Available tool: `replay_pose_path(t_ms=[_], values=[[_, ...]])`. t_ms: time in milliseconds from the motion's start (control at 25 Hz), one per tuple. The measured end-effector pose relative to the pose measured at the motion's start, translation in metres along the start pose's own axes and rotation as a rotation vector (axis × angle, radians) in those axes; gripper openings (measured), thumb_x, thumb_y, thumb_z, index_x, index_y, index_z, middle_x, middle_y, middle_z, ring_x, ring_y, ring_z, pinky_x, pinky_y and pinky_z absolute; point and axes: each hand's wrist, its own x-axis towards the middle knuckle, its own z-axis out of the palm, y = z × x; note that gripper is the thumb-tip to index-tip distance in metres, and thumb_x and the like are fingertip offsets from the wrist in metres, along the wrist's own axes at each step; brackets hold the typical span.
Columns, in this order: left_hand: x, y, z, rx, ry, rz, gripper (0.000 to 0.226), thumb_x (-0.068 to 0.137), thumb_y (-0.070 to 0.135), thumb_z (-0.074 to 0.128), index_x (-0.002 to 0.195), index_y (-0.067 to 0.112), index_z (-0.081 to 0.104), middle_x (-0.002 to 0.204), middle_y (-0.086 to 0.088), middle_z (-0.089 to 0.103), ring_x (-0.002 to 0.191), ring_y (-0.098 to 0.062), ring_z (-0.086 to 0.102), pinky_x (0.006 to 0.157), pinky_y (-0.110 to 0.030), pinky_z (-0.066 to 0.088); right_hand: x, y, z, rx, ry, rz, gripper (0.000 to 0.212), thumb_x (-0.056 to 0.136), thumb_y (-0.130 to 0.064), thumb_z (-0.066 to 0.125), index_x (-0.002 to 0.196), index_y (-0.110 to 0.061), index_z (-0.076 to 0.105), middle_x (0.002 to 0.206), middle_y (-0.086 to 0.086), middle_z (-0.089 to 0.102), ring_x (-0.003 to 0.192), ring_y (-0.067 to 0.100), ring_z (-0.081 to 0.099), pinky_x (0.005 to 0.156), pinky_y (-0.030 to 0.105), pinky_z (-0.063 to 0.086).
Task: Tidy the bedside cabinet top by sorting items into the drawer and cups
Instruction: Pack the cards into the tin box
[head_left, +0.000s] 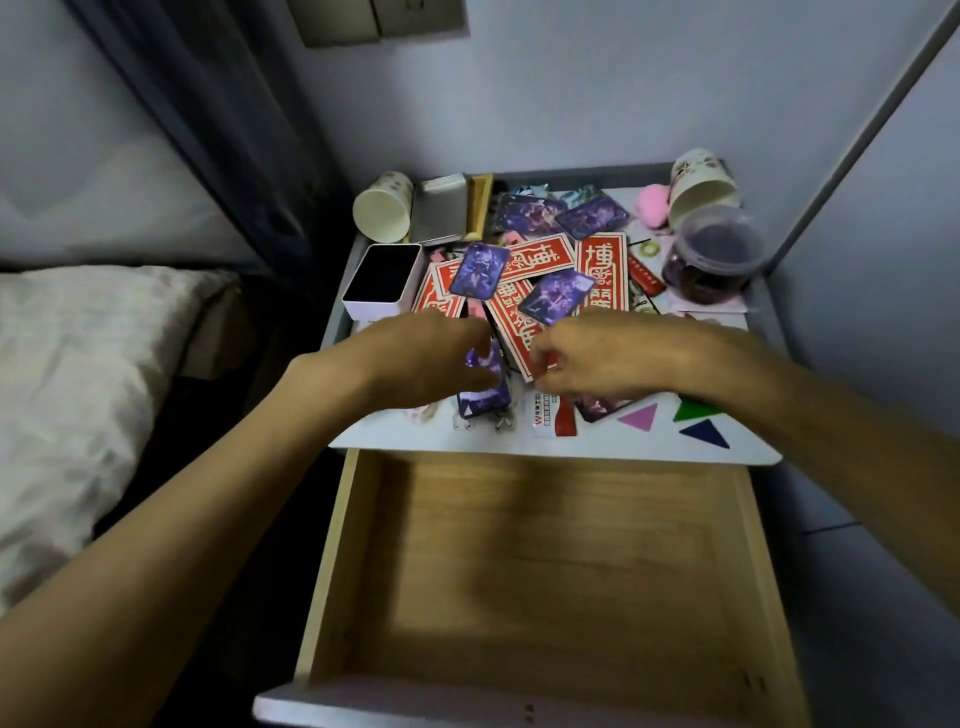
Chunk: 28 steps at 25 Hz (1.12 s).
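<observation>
Red envelopes and purple cards lie scattered over the white cabinet top. My left hand holds a purple card near the front edge, fingers curled round it. My right hand is beside it with fingers curled over the corner of a red envelope; whether it pinches the envelope is unclear. Below the top, the wooden drawer stands pulled out with nothing in it. A paper cup lies on its side at the back left, another paper cup at the back right.
A white box with a dark inside and a silver tin sit at the back left. A clear plastic jar and a pink pompom are at the back right. Coloured triangles lie at the front right. A bed is to the left.
</observation>
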Motion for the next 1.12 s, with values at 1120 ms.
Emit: replay_pose_path(t_ms=[1120], values=[[-0.133,0.007,0.101,-0.256,0.09,-0.121,0.041,0.091,0.05,0.059,0.12,0.021,0.057,0.116,-0.003,0.065,0.101,-0.021,0.062,0.093,-0.04,0.05,-0.072,-0.076,0.207,0.218,-0.243,0.017,0.031,0.096,-0.019,0.049,0.114,0.001,0.065,0.11,0.019,0.068,0.083,0.019,0.057,0.082,0.036,0.05]])
